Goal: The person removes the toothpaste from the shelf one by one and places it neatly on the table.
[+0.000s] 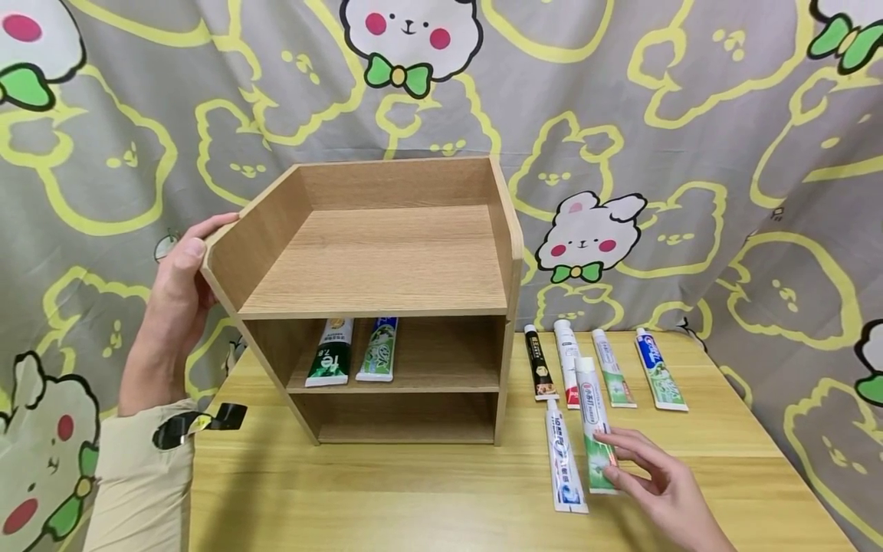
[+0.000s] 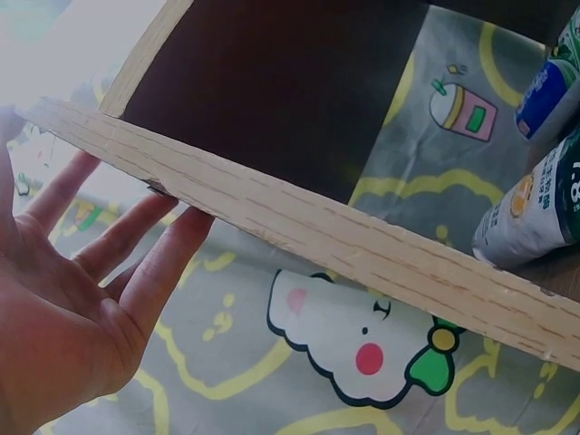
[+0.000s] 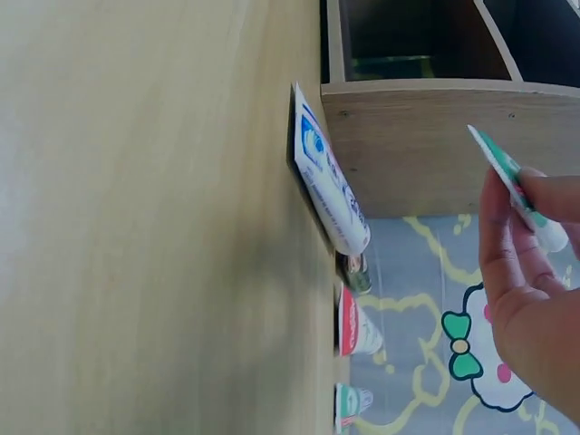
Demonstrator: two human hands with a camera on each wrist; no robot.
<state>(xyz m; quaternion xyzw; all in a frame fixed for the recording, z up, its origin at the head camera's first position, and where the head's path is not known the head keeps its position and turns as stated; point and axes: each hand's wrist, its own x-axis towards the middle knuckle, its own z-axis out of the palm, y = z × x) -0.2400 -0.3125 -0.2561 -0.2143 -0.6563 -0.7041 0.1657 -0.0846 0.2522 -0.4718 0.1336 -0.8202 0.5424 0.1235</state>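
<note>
My right hand (image 1: pixel 662 483) pinches the green-and-white toothpaste tube (image 1: pixel 595 429) near its flat end, cap pointing away. In the right wrist view that tube (image 3: pixel 512 177) is raised off the table, between thumb and fingers. Just left of it lies a white-and-blue toothpaste tube (image 1: pixel 564 464). My left hand (image 1: pixel 182 276) rests against the upper left side of a wooden shelf unit (image 1: pixel 375 261); in the left wrist view its extended fingers (image 2: pixel 163 263) touch the panel's outer face. On the middle shelf lie a dark green-and-white tube (image 1: pixel 331 356) and a green-and-blue tube (image 1: pixel 378 354).
Right of the unit, a black tube (image 1: pixel 539 364), a white-and-red tube (image 1: pixel 568 356), a smaller green-and-white tube (image 1: pixel 614 372) and a blue-and-green tube (image 1: pixel 660 372) lie in a row on the wooden table (image 1: pixel 386 498). A patterned curtain (image 1: pixel 441 115) hangs close behind.
</note>
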